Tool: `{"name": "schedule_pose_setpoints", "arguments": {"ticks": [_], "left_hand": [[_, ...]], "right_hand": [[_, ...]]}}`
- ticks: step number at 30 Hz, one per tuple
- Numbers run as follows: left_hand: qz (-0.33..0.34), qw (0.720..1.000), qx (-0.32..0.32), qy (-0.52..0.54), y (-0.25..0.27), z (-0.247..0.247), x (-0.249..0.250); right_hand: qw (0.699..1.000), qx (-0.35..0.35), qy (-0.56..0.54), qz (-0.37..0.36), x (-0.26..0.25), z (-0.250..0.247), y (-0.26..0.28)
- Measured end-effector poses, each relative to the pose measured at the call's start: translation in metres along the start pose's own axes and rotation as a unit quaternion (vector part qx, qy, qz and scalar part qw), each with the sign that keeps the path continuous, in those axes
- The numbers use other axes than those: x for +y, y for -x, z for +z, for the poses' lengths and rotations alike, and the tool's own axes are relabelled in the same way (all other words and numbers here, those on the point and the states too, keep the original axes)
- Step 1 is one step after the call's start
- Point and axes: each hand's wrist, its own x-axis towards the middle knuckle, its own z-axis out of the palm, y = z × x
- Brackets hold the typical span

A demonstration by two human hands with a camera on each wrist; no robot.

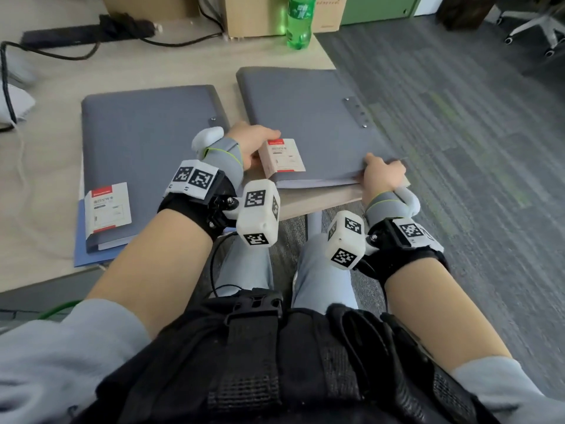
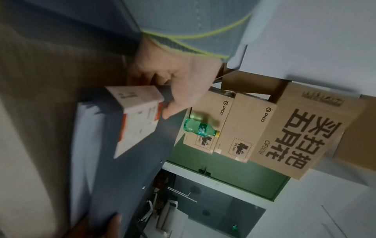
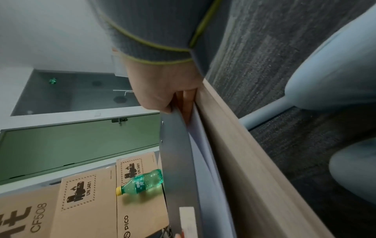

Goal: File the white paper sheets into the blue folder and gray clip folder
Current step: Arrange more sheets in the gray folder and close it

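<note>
Two gray clip folders lie shut on the desk. The left gray folder [image 1: 146, 154] rests on the blue folder [image 1: 80, 243], of which only a strip shows. The right gray folder [image 1: 305, 117] sits at the desk's right corner. My left hand [image 1: 253, 145] grips its near left corner beside the red-and-white label [image 1: 282, 156]. My right hand [image 1: 383, 175] pinches the cover's near right corner, thumb on top and fingers under it. White sheets [image 1: 305, 182] show beneath the cover. In the right wrist view the cover [image 3: 177, 153] bows up off the sheets [image 3: 201, 153].
A green bottle [image 1: 301, 19] and cardboard boxes [image 1: 256, 13] stand at the desk's far edge, with black cables [image 1: 91, 29] at the far left. The desk ends just right of the folder, over gray carpet [image 1: 458, 148]. An office chair base [image 1: 535, 29] is at the far right.
</note>
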Motion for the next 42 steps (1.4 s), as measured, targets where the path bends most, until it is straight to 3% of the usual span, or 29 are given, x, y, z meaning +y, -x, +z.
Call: {"name": "schedule_pose_setpoints", "arguments": {"ticks": [5, 10, 13, 17, 25, 30, 33, 37, 42], "left_hand": [[0.043, 0.997, 0.035, 0.054, 0.007, 0.006, -0.003], [0.113, 0.984, 0.068, 0.117, 0.026, -0.020, 0.015], [0.148, 0.980, 0.079, 0.111, 0.035, -0.049, 0.018], [0.159, 0.975, 0.111, 0.105, 0.047, -0.104, 0.002], [0.098, 0.971, 0.173, 0.131, 0.064, -0.194, -0.044], [0.067, 0.976, 0.182, 0.101, 0.072, -0.215, -0.058], [0.058, 0.975, 0.215, 0.000, 0.072, -0.222, -0.062], [0.033, 0.972, 0.217, -0.081, 0.072, -0.230, -0.063], [-0.006, 0.978, 0.207, -0.029, 0.062, -0.236, -0.059]], "right_hand": [[1.000, -0.003, 0.004, 0.021, -0.006, 0.002, 0.007], [0.999, -0.004, 0.030, -0.026, -0.011, 0.005, 0.015], [0.988, -0.055, 0.125, -0.070, -0.015, 0.007, 0.025], [0.966, -0.164, 0.175, -0.098, -0.028, 0.048, 0.049], [0.928, -0.279, 0.204, -0.142, -0.017, 0.122, 0.096], [0.904, -0.271, 0.301, -0.138, -0.007, 0.137, 0.111], [0.894, -0.228, 0.350, -0.163, 0.003, 0.150, 0.092], [0.873, -0.249, 0.374, -0.191, -0.007, 0.155, 0.106], [0.883, -0.269, 0.348, -0.165, -0.023, 0.154, 0.117]]}}
